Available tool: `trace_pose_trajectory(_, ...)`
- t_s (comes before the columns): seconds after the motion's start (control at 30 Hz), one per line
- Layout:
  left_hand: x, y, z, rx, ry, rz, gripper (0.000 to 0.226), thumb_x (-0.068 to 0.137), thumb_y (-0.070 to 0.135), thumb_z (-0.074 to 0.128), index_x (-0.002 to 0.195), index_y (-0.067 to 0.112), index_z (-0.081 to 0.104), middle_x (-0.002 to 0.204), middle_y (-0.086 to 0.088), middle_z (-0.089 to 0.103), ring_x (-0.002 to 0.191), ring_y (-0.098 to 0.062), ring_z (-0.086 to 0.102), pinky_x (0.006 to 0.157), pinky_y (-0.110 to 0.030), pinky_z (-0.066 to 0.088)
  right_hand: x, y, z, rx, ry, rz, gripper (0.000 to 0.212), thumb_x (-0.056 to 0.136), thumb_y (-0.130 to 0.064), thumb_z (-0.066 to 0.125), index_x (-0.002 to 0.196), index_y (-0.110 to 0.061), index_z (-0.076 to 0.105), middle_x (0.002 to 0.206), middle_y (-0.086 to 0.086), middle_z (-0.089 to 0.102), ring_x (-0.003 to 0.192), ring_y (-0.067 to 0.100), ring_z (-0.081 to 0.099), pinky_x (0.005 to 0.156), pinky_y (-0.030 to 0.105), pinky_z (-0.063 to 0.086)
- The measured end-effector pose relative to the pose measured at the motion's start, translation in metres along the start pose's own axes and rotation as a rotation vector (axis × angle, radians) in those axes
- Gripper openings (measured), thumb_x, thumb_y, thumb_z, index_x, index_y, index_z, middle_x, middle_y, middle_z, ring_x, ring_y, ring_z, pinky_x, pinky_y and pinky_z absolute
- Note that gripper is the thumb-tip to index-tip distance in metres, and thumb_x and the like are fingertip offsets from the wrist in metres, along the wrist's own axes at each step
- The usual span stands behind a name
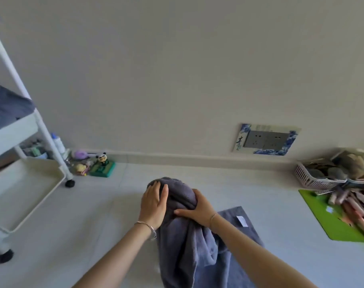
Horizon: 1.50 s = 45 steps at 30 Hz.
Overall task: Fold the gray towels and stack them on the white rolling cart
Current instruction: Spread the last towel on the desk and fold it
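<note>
A bunched gray towel (pixel 183 231) is held up above the floor (pixel 93 215), in the middle of the view, its lower part hanging in loose folds toward the person; the left hand (pixel 154 204) lies flat against the towel's left side, fingers straight and close together, thumb apart; the right hand (pixel 195 208) grips the towel from the right, fingers curled over a gathered fold, thumb pointing left; a flat gray cloth (pixel 237 215) with a white label lies on the floor just behind the right forearm, and I cannot tell whether it is part of the same towel; the white cart (pixel 48 134) stands at the left, well apart from the hands, with gray towels (pixel 6 109) on its middle shelf; a panda figure (pixel 102 159) sits by the wall near the cart's wheel; at the right a pink basket (pixel 310 177) rests beside a green mat (pixel 326 219), below a wall socket (pixel 266 140).
</note>
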<state>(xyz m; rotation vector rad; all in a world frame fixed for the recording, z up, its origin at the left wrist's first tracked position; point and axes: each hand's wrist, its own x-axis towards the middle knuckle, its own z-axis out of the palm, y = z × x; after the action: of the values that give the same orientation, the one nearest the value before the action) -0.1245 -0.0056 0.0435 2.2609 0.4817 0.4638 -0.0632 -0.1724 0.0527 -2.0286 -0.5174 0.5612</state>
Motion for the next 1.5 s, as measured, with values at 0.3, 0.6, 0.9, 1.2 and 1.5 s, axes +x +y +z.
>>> trace_pose_trajectory(0.3, -0.017, -0.004, 0.0, -0.105, -0.056, 0.053, 0.072, 0.085, 0.061, 0.036, 0.129, 0.006, 0.05, 0.13, -0.008, 0.053, 0.124, -0.022, 0.044, 0.108, -0.034, 0.032, -0.015, 0.042, -0.016, 0.279, 0.033, 0.2, 0.046, 0.084, -0.026, 0.07, 0.125, -0.015, 0.052, 0.119, 0.006, 0.062, 0.099, 0.01, 0.062, 0.071, 0.013, 0.051)
trace_pose_trajectory(0.6, -0.019, 0.049, 0.047, 0.334, -0.616, 0.352, 0.051, 0.085, 0.062, 0.049, 0.115, 0.021, 0.062, 0.109, 0.003, 0.065, 0.099, -0.017, 0.059, 0.084, -0.028, 0.045, -0.044, 0.099, -0.062, 0.086, 0.26, 0.307, 0.046, 0.084, -0.038, 0.066, 0.123, -0.017, 0.055, 0.124, 0.002, 0.057, 0.118, 0.02, 0.053, 0.101, 0.032, 0.043)
trace_pose_trajectory(0.9, -0.013, 0.05, 0.059, 0.638, -0.785, 0.413, 0.045, 0.085, 0.06, 0.052, 0.108, 0.023, 0.064, 0.102, 0.002, 0.069, 0.098, -0.019, 0.06, 0.087, -0.028, 0.037, -0.033, 0.115, -0.048, -0.256, 0.18, 0.393, 0.036, 0.1, -0.038, 0.034, 0.115, -0.017, 0.058, 0.13, 0.011, 0.055, 0.119, 0.029, 0.048, 0.101, 0.037, 0.036)
trace_pose_trajectory(1.2, -0.006, 0.056, 0.093, 0.63, -0.673, 0.197, 0.05, 0.092, 0.057, 0.042, 0.064, 0.015, 0.045, 0.075, -0.01, 0.062, 0.066, -0.022, 0.048, 0.06, -0.029, 0.036, -0.046, 0.151, -0.07, -0.376, 0.541, 0.783, 0.081, 0.084, -0.064, 0.049, 0.137, -0.005, 0.033, 0.142, 0.017, 0.035, 0.133, 0.034, 0.027, 0.109, 0.042, 0.024)
trace_pose_trajectory(1.5, 0.008, 0.077, 0.118, 0.274, -0.721, 0.008, 0.015, 0.095, 0.027, 0.05, 0.101, 0.015, 0.057, 0.094, -0.004, 0.06, 0.091, -0.024, 0.056, 0.081, -0.03, 0.042, -0.065, 0.166, -0.111, -0.177, 0.444, 0.616, 0.021, 0.095, -0.023, 0.047, 0.076, -0.014, 0.045, 0.082, 0.007, 0.05, 0.083, 0.027, 0.045, 0.071, 0.034, 0.043)
